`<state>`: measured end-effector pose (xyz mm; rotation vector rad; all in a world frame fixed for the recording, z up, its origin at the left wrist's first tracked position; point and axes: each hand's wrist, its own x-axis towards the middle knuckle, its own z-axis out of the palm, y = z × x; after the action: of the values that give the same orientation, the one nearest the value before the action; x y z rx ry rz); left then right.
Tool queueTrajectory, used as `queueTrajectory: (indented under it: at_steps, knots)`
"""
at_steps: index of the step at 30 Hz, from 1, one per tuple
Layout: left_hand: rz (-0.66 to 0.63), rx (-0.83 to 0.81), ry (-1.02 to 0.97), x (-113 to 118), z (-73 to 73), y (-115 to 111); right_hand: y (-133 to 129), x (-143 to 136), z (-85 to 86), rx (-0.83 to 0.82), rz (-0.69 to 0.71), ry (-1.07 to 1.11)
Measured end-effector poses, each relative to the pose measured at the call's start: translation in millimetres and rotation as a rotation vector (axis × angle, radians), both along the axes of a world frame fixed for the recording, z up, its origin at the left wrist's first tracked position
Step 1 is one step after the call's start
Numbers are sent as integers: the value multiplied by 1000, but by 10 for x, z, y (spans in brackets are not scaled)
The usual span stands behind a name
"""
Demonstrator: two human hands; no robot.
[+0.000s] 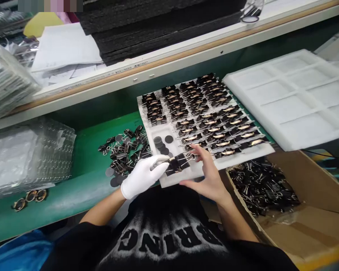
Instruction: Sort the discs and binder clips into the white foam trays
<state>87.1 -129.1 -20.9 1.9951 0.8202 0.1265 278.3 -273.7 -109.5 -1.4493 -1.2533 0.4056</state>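
My left hand (144, 174), in a white glove, pinches a round part with black binder clips (183, 162) on it, above the near left corner of a white foam tray (194, 171). My bare right hand (210, 177) is spread at the right of these clips, its fingertips near their wire handles. Rows of clipped parts (214, 130) fill much of the tray. Dark round discs (168, 139) lie in the tray's left part. Loose binder clips (124, 156) and more discs are heaped on the green mat left of the tray.
A cardboard box (313, 222) of binder clips stands at the right, below a white foam tray with compartments (299, 94). Clear plastic trays (31, 158) and gold rings (31, 195) are at the left. A shelf edge (124, 77) crosses behind, bearing black foam (164, 30).
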Motion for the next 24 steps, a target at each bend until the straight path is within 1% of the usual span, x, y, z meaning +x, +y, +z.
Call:
queueTrajectory:
  at_steps: [2,4,6,8,10,12,14,16,17,19,24]
  knots:
    - [-86,62,18,56,-45,-44,-151,50,-8,-119,85,320]
    - [-226,118,30,131,-94,-85,-294,87,-40,-220,101,555]
    - [-351,162,40,229,-141,-127,-423,126,-88,-290,69,654]
    - [-425,216,54,340,-189,-173,-536,181,-132,-299,39,648]
    - [-461,343,52,451,-248,-229,-620,260,-163,-277,14,544]
    - [-454,563,24,556,-322,-300,-664,354,-185,-239,-69,326]
    - [-399,795,15,653,-406,-380,-664,443,-214,-176,-219,36]
    - [-328,949,53,740,-486,-455,-634,502,-264,-125,-372,-206]
    - [-302,994,83,779,-520,-485,-614,516,-296,-115,-430,-282]
    - [-277,1045,135,842,-570,-528,-577,514,-365,-123,-502,-352]
    - [-249,1086,181,915,-634,-551,-513,454,-475,-140,-558,-370]
